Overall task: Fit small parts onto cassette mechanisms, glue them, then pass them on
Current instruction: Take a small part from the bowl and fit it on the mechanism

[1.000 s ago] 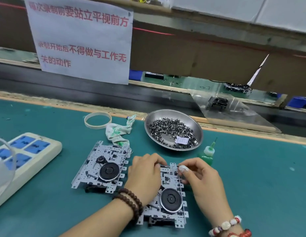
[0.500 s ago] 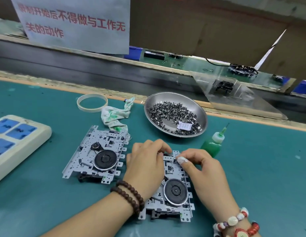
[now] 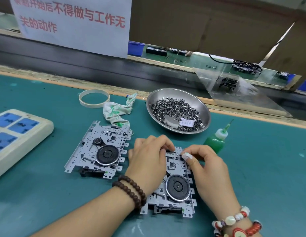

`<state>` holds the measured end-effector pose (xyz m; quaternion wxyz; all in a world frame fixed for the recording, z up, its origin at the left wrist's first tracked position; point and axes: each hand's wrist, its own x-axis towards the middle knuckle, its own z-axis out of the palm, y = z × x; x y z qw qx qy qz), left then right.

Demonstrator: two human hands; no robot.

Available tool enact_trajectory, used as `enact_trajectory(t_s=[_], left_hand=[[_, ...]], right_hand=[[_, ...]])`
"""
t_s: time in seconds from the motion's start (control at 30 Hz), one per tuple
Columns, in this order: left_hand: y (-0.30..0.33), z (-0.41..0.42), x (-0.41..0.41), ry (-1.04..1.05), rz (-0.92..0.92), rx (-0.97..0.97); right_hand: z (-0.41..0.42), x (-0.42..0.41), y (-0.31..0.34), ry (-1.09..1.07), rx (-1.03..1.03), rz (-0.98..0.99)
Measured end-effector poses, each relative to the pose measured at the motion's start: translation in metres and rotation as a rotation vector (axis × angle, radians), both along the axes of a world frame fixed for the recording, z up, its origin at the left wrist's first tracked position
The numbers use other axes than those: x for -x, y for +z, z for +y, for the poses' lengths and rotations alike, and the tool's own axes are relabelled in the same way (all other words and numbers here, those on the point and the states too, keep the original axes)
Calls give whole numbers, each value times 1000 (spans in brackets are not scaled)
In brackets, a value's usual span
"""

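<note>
Bare green mat [image 3: 261, 177] is seen to the right of the right hand [image 3: 208, 170], and more of it lies below the left forearm. The far side is closed by the wooden bench edge [image 3: 63, 82], with a conveyor channel and a printed notice [image 3: 72, 23] beyond it.

Just beyond the hands a steel dish [image 3: 205, 110] of small parts [image 3: 176, 112] is set; a green glue bottle [image 3: 215, 142] stands just beyond the right hand. To the left of the left hand [image 3: 147, 161] a second cassette mechanism [image 3: 99, 149] lies flat, with a stained rag [image 3: 118, 112], a tape ring [image 3: 94, 98] and a power strip [image 3: 17, 134] farther out.

The worked cassette mechanism [image 3: 174, 183] is held flat under both hands. The left hand is curled over its far left edge, fingertips pressed there. The right hand's thumb and forefinger are pinched at the far right corner; whether a part is held between them cannot be told.
</note>
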<state>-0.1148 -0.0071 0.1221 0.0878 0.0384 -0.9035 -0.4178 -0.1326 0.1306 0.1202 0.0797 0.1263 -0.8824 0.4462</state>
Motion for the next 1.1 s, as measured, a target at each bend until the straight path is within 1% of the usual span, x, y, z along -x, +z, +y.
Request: enact_trajectory(t_s=[0.2,0.5,0.73,1.1], left_hand=[[1,0,-1,-37,33,11],[2,-1,0,-116,25,21],[3,-5,4,-138,6,-1],[1,-7,7,-133,-35,-61]], right_hand=[[0,-1,1,20,-97,60],[-3,-1,-2,3,-138,133],[-4,-2,-2,2,-78,58],[-3,-1,-3,-2,-10,-1]])
